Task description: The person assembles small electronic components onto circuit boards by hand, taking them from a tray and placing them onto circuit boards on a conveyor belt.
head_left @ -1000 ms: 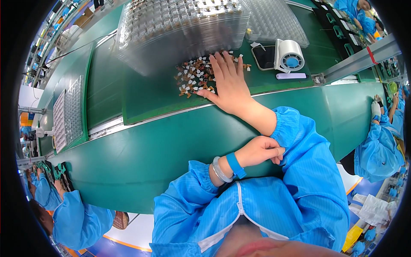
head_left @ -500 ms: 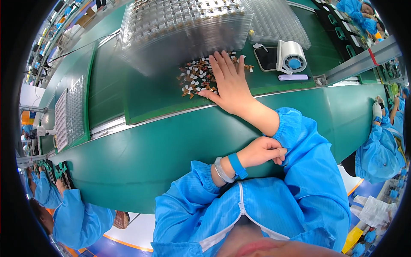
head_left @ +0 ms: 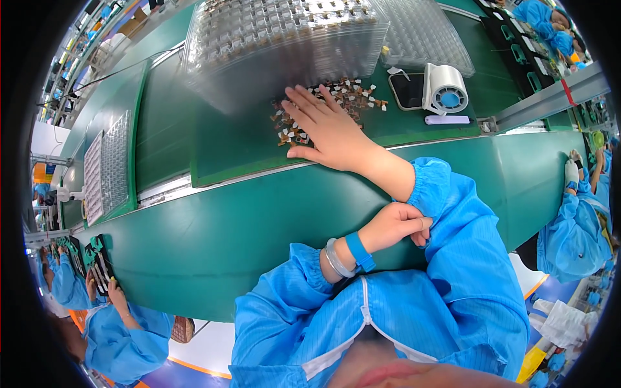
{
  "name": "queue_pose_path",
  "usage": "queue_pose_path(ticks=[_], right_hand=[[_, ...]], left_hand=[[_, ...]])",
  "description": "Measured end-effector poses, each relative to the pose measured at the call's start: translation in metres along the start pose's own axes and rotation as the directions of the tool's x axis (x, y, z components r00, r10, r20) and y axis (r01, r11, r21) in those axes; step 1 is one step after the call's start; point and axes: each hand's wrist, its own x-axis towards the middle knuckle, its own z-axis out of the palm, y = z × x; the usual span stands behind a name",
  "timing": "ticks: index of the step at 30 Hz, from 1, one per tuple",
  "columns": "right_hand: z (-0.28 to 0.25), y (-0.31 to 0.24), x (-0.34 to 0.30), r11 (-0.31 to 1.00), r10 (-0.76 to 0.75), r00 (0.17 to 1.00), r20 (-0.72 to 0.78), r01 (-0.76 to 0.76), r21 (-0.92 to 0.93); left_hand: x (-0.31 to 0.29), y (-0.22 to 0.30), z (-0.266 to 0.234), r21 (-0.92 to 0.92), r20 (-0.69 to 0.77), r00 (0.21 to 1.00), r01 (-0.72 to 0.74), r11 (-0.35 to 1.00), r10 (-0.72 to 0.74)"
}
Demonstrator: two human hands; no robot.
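Across the working area, one broad green bench (head_left: 213, 233), with a metal-edged seam along its length. On the bench's far part, one tall stack of transparent trays (head_left: 284, 55), pocketed on top. To the right of the stack, one lower transparent tray (head_left: 424, 35). Before the stack, one bare right hand (head_left: 326, 132), palm down, fingers lightly spread and pointing away to the left; nothing visibly pinched, contact under the palm hidden. Nearer the chest, beside the right cuff (head_left: 430, 181), one left hand (head_left: 393, 226), fingers curled, thumb laid along them; impossible to tell whether pinching the sleeve. Well to the right of the right hand, one white roll (head_left: 447, 87) on a holder, one dark phone (head_left: 407, 90) just beside, one slim lilac strip (head_left: 447, 119) in front. Smallest, many loose parts (head_left: 354, 100), brown and white, scattered before the stack and partly under the right hand; spread longer from left to right than front to back, with the larger visible share right of the fingers, the lesser near the thumb; right hand nearest, left hand well apart.
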Motion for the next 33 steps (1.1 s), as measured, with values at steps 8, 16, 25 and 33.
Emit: queue_pose_path(ticks=[8, 16, 25, 33], right_hand=[[-0.005, -0.002, -0.001, 0.998, -0.046, 0.996, 0.077, 0.049, -0.036], [-0.004, -0.002, -0.002, 0.994, -0.096, 0.979, 0.182, 0.105, -0.041], [-0.006, 0.0, -0.003, 0.994, -0.102, 0.981, 0.165, 0.107, -0.017], [-0.001, -0.001, -0.008, 0.997, -0.052, 0.991, 0.123, 0.06, -0.055]], left_hand=[[0.0, -0.001, 0.0, -0.008, -0.006, 1.0, 0.002, 1.0, -0.002], [0.001, -0.003, 0.0, 0.0, 0.007, 1.0, -0.02, 1.0, 0.02], [0.002, -0.001, -0.001, 0.028, 0.012, 1.0, -0.016, 0.999, 0.016], [-0.003, 0.007, -0.004, 0.113, 0.069, 0.997, 0.024, 0.993, -0.032]])
